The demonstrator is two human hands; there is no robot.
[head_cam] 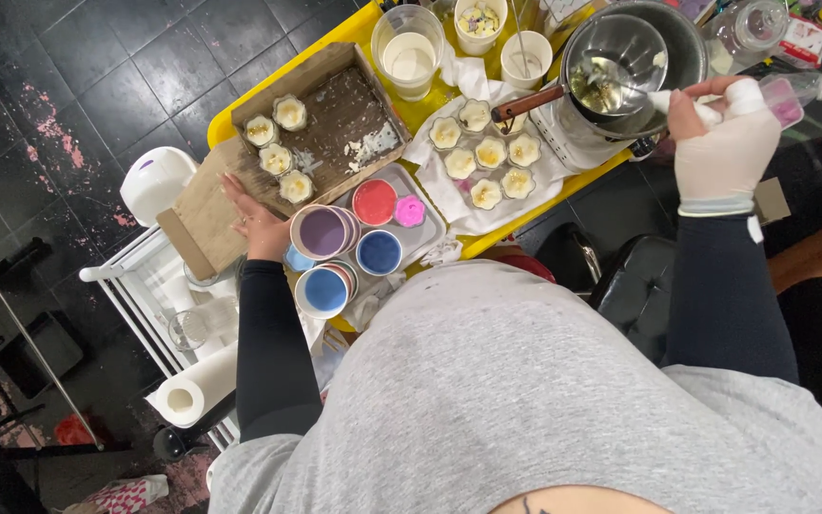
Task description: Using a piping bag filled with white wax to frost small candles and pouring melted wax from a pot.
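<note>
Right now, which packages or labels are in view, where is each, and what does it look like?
Red and white packet: top right, beside a clear glass jar; flat and crinkled.
White tag: on the right hand sleeve; small rectangle.
Cardboard box: by the left hand; brown, open, unlabelled.

Grey shirt, black long sleeves, white glove on right hand (723, 152).

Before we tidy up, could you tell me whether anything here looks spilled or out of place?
Yes: white crumbs and smears lie scattered on the cardboard tray beside its four flower moulds, as if wax had spilled. The white cloth under the other moulds is rumpled and stained. The left hand rests on the tray's flap.
</note>
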